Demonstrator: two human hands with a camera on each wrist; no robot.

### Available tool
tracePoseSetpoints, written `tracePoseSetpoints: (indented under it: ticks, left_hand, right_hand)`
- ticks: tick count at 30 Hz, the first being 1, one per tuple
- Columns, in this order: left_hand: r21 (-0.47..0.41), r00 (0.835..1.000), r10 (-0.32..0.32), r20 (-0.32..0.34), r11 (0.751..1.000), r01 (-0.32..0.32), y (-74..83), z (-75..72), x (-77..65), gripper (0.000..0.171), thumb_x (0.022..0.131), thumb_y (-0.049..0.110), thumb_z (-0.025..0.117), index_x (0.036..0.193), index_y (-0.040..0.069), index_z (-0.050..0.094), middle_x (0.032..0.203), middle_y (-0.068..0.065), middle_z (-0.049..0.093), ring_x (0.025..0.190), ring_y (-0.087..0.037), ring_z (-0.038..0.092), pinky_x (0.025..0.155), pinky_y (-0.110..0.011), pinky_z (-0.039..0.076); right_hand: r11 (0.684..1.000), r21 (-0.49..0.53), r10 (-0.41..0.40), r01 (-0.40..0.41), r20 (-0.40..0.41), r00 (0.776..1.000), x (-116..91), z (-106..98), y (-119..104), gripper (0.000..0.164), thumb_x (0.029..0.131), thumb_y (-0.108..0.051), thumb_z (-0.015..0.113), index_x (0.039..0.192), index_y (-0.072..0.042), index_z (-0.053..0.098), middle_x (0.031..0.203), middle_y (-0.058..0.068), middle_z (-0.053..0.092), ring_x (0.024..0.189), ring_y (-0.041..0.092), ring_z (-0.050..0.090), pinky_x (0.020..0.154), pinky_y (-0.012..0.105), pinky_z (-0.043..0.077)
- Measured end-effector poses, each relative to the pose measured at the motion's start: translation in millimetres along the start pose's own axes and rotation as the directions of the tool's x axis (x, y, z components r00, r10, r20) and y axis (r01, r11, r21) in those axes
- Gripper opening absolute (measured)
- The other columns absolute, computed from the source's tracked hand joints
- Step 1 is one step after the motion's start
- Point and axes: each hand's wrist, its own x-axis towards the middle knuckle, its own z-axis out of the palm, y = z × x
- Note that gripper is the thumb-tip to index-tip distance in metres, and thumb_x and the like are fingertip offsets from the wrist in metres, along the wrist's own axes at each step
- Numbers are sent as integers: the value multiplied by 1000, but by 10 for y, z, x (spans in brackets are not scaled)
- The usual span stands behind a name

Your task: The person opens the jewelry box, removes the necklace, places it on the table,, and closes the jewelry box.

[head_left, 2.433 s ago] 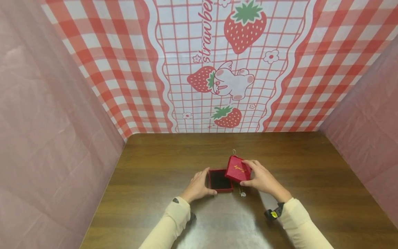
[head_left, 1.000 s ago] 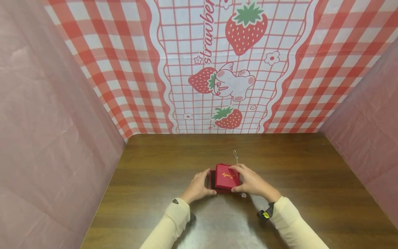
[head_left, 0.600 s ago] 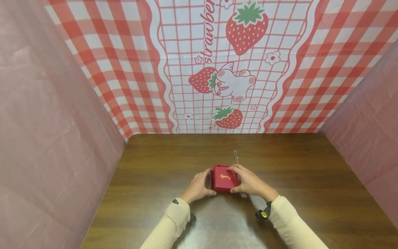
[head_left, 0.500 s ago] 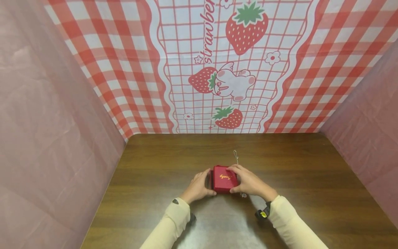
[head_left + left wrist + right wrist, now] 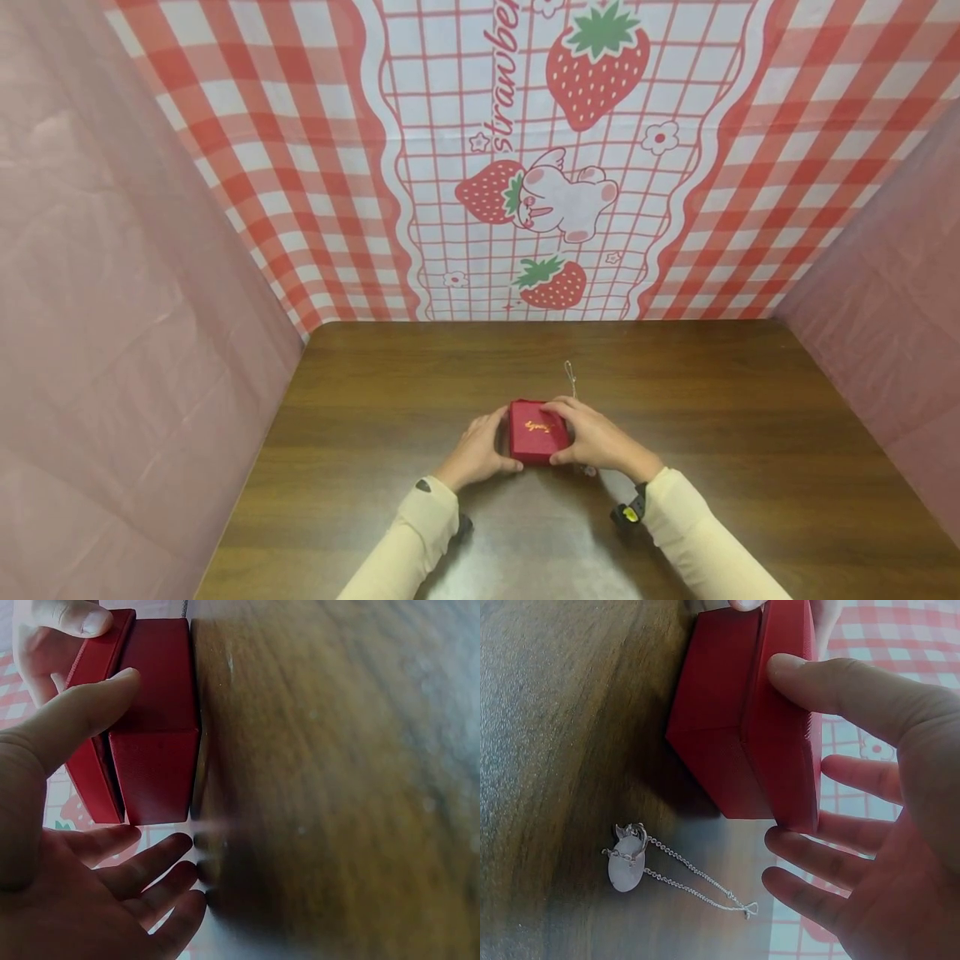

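A red jewelry box sits on the table, its lid (image 5: 534, 433) with gold lettering lying over the base (image 5: 157, 772). In the left wrist view the lid tilts slightly, with a narrow dark gap along its edge. My left hand (image 5: 477, 450) holds the base at the left, thumb on the near side and fingers around the far side. My right hand (image 5: 603, 440) grips the lid from the right between thumb and fingers. A silver necklace (image 5: 690, 868) with a pale oval pendant (image 5: 626, 864) lies on the table beside the box, partly hidden by my right hand in the head view.
The brown wooden table (image 5: 390, 375) is backed by a red-and-white checked cloth (image 5: 315, 208) with strawberry prints. Pink cloth hangs on the left (image 5: 150, 292) and right sides. The necklace chain's end loop (image 5: 568, 368) reaches beyond the box.
My right hand has brought the lid leftward and down from beside the base until it covers the base's opening. The left hand has stayed at the base, and the necklace has not moved.
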Motion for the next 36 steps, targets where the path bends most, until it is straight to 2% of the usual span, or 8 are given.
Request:
tracePoseSetpoints:
  ticks: [11,22,29,36]
  left_hand:
    - [5,1000,11,2,1000,-11,7,0,-1,95,69,25,86,147,6,37,145,-17,50,136,-38,41,112,-56,33]
    - [7,1000,3,11,1000,-4,26,-1,7,96,70,26,86,149,5,35,147,-17,48,137,-37,41,112,-55,33]
    - [-44,1000,17,18,999,-16,35,8,5,99,73,28,85,151,5,29,150,-19,43,137,-38,40,111,-54,35]
    - [-78,999,33,12,996,-32,67,-20,0,98,76,35,82,153,11,26,151,-20,40,137,-37,41,109,-56,38]
  right_hand:
    - [999,-18,-29,29,0,1000,11,17,2,77,66,-22,88,133,-7,54,131,14,55,118,31,56,97,52,49]
    - [1000,-22,-2,2,21,1000,21,17,9,78,67,-23,88,134,-8,53,133,13,55,119,30,56,97,52,49]
    - [1000,-25,20,-19,33,999,19,29,10,77,67,-23,88,135,-9,54,133,13,54,119,30,55,97,52,49]
    - [999,-35,19,-19,19,1000,22,34,-6,77,65,-23,89,133,-8,55,130,12,56,116,28,56,95,50,50]
